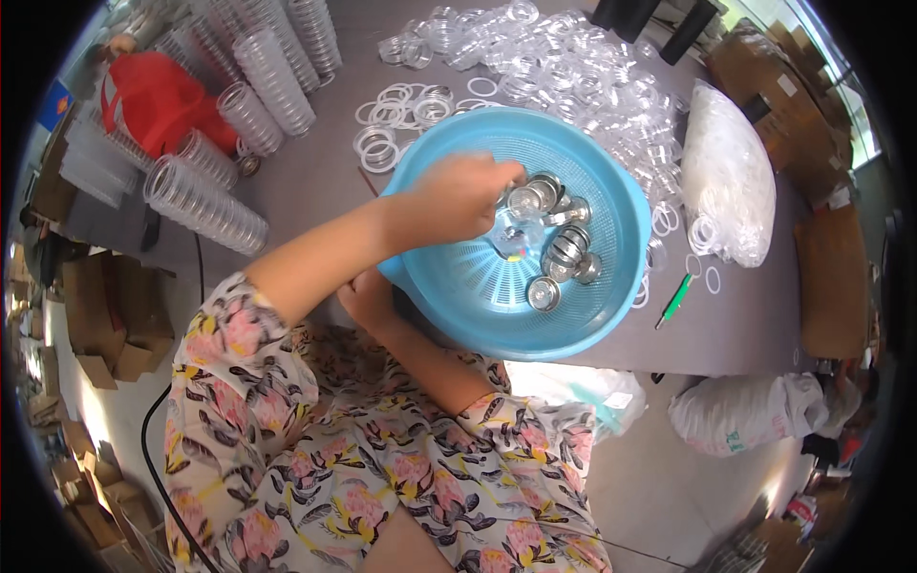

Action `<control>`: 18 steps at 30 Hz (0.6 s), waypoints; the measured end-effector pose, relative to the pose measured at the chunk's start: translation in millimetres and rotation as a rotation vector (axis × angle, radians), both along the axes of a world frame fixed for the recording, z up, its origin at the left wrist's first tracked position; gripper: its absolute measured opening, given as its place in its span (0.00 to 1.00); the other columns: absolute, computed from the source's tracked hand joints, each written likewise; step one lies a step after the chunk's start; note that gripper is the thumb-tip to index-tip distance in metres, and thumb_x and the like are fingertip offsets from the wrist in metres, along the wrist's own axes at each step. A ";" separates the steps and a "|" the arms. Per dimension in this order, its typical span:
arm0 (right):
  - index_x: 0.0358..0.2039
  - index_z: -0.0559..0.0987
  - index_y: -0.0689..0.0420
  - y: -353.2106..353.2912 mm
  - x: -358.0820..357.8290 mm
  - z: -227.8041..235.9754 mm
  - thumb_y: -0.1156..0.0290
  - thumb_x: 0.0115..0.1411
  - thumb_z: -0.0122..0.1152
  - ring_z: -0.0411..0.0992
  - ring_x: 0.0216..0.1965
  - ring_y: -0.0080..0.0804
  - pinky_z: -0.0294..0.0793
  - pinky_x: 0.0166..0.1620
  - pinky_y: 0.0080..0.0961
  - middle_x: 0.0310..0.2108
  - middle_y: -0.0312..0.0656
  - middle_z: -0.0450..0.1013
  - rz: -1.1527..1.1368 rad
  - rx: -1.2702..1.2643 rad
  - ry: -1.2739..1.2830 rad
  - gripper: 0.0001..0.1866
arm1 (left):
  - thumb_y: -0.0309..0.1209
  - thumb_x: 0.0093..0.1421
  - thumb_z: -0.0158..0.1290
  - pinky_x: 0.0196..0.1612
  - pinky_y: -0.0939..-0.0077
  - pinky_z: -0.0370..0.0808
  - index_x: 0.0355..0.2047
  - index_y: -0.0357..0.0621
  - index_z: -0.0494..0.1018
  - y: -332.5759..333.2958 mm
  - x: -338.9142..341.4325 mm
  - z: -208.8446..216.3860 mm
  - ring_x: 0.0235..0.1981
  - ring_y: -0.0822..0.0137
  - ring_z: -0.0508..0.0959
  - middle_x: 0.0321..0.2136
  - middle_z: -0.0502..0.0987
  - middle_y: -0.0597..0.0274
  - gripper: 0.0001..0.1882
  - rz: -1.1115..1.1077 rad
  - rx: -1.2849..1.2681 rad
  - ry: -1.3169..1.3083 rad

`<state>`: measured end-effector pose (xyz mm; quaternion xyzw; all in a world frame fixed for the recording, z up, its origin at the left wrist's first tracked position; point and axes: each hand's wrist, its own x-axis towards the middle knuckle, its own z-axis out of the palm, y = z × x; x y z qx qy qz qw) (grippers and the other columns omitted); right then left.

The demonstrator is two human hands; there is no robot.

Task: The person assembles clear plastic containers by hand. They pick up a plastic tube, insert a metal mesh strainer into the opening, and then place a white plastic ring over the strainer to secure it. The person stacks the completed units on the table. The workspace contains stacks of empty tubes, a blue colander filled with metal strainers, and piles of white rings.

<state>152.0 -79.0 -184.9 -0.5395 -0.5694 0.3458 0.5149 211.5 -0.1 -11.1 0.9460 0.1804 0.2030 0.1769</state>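
Note:
A light blue plastic colander basin (616, 320) sits at the table's front edge. Inside lie several small, round silver lid-like pieces (565, 250), mostly heaped on the right, with one (543, 293) lower down. My left hand (457, 199) reaches over the basin with fingers curled closed, blurred by motion. Its fingertips are beside the silver pieces; what they hold is hidden. My right forearm crosses beneath the left one. By the basin's left rim, my right hand (368, 298) is closed, partly covered by the left forearm, and its contents cannot be made out.
Stacks of clear round containers (205, 205) and a red plastic bag (162, 105) stand at left. White rings (387, 113) and a heap of clear plastic pieces (573, 72) lie behind the basin. At right are a filled clear bag (728, 181) and a green-handled tool (675, 301).

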 end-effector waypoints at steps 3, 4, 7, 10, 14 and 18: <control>0.50 0.67 0.66 7.8 0.4 4.1 0.77 0.51 0.57 0.69 0.46 0.49 0.67 0.48 0.35 0.44 0.56 0.69 -0.131 0.237 0.018 0.23 | 0.18 0.44 0.54 0.40 0.68 0.70 0.43 0.45 0.71 -18.3 -66.4 36.5 0.34 0.60 0.74 0.27 0.74 0.61 0.23 0.211 0.070 -0.405; 0.52 0.65 0.67 7.4 0.0 8.3 0.78 0.52 0.56 0.68 0.48 0.49 0.66 0.51 0.35 0.46 0.57 0.69 -0.167 0.328 0.032 0.25 | 0.19 0.44 0.54 0.41 0.69 0.70 0.44 0.44 0.72 -23.1 -93.8 34.5 0.34 0.61 0.74 0.27 0.74 0.61 0.23 0.361 0.051 -0.388; 0.56 0.59 0.69 5.0 2.4 13.7 0.80 0.53 0.54 0.65 0.53 0.50 0.61 0.56 0.35 0.50 0.58 0.65 -0.101 0.275 -0.059 0.29 | 0.19 0.44 0.54 0.47 0.65 0.67 0.45 0.43 0.72 -31.1 -164.6 -20.2 0.35 0.60 0.73 0.28 0.73 0.61 0.24 0.572 0.061 -0.254; 0.55 0.60 0.69 6.9 4.5 14.5 0.80 0.53 0.51 0.65 0.52 0.51 0.62 0.55 0.37 0.49 0.59 0.66 -0.107 0.262 -0.004 0.28 | 0.20 0.45 0.54 0.52 0.60 0.63 0.44 0.43 0.72 -45.5 -190.5 -67.4 0.38 0.58 0.72 0.29 0.73 0.59 0.23 0.474 0.116 0.051; 0.55 0.60 0.68 8.4 6.5 14.6 0.79 0.53 0.50 0.64 0.53 0.51 0.61 0.56 0.37 0.49 0.58 0.65 -0.102 0.235 0.017 0.27 | 0.20 0.44 0.56 0.58 0.52 0.57 0.45 0.45 0.72 -49.6 -196.2 -83.1 0.45 0.57 0.70 0.33 0.75 0.60 0.24 0.504 0.069 0.117; 0.55 0.60 0.67 7.6 8.2 15.6 0.79 0.54 0.50 0.64 0.53 0.50 0.61 0.56 0.37 0.49 0.57 0.65 -0.103 0.232 0.029 0.27 | 0.21 0.46 0.55 0.61 0.45 0.51 0.44 0.46 0.72 -48.3 -196.0 -81.6 0.51 0.57 0.68 0.39 0.75 0.62 0.22 0.453 0.022 0.201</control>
